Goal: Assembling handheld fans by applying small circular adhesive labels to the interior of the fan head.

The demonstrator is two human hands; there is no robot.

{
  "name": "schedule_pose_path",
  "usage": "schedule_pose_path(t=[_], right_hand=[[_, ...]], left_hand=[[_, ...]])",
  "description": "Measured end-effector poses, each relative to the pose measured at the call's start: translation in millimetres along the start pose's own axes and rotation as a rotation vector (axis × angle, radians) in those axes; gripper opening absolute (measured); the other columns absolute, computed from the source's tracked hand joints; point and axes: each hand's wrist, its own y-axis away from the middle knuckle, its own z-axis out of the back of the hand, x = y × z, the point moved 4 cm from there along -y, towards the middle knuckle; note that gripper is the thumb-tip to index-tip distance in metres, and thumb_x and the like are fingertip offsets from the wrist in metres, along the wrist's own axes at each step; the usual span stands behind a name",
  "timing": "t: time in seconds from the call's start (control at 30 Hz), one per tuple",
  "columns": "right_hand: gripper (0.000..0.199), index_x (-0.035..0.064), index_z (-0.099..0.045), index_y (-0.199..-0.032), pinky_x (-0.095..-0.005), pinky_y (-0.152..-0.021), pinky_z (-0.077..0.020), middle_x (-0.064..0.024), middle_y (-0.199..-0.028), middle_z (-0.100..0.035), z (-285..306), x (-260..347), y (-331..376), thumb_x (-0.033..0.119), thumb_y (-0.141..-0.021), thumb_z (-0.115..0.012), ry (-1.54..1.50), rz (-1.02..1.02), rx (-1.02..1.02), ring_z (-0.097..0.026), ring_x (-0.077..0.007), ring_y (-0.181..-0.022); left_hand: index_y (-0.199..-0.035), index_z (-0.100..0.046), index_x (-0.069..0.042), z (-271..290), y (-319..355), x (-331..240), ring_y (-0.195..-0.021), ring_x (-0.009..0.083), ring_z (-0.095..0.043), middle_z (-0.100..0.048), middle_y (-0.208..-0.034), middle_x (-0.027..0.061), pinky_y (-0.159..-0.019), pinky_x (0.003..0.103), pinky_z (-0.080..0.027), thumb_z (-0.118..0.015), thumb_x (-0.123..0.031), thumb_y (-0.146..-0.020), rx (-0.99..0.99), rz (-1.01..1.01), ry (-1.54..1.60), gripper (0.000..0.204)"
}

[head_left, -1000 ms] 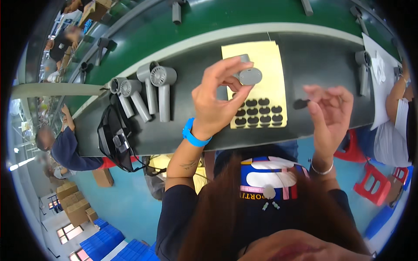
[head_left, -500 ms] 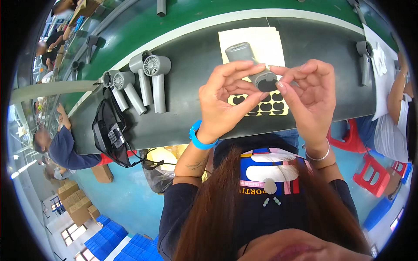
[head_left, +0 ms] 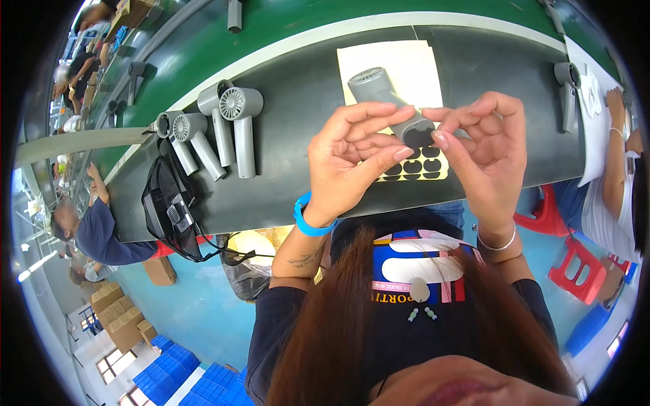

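A grey handheld fan (head_left: 371,82) lies slantwise on the table, its handle end toward me. My left hand (head_left: 344,159) is closed on that end, thumb and fingertips at its left side. Against the end face lies a black sticker (head_left: 420,138). My right hand (head_left: 493,152) pinches at the sticker's right edge between thumb and forefinger, its other fingers curled. Just below is a pale yellow sheet (head_left: 433,174) with rows of black stickers, partly hidden by my hands. Under the fan is a larger cream paper sheet (head_left: 413,61).
Several grey handheld fans (head_left: 242,105) lie left on the dark table (head_left: 291,61), beside a black mesh bag (head_left: 159,196). Another fan (head_left: 567,101) is at the right, near a co-worker's arm (head_left: 615,135). A green conveyor belt (head_left: 305,13) runs beyond. Red stools (head_left: 577,271) stand right.
The fan's handle end has shifted slightly right and down, showing more of the fan behind my hands. My right hand has moved slightly right. On the belt, a grey piece has slid left.
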Motion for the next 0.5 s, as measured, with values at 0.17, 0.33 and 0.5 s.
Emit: schedule_pose_path(t=[0.17, 0.33, 0.5], right_hand=[[0.034, 0.0025, -0.036, -0.105, -0.0265, -0.076, -0.0547, -0.0097, -0.09, -0.058, 1.9, -1.1, -0.7, -0.011, -0.082, -0.057, 0.008, 0.025, 0.015, -0.061, -0.0209, -0.099], [0.035, 0.0029, -0.036, -0.104, -0.0261, -0.076, -0.0546, -0.0095, -0.089, -0.058, 2.7, 0.6, -2.0, -0.011, -0.081, -0.058, 0.005, -0.013, 0.016, -0.061, -0.0205, -0.099], [0.035, 0.0027, -0.036, -0.104, -0.0254, -0.075, -0.0546, -0.0097, -0.089, -0.058, 2.2, 1.3, -3.2, -0.011, -0.081, -0.058, -0.006, -0.019, 0.02, -0.061, -0.02, -0.098]], left_hand=[[-0.115, -0.046, 0.006, -1.6, -0.1, -0.6, -0.093, 0.0216, -0.065, -0.059, -0.114, 0.0241, -0.079, 0.027, -0.055, -0.062, 0.01, -0.08, -0.007, 0.022, 0.032, 0.038], [-0.114, -0.046, 0.007, -1.0, -0.8, -1.4, -0.085, 0.0203, -0.066, -0.057, -0.113, 0.0293, -0.075, 0.035, -0.058, -0.064, 0.009, -0.078, -0.039, 0.035, 0.009, 0.04], [-0.114, -0.047, 0.006, -0.7, -0.1, -2.3, -0.091, 0.0205, -0.065, -0.059, -0.114, 0.0252, -0.079, 0.029, -0.055, -0.061, 0.012, -0.08, -0.001, 0.018, 0.037, 0.037]])
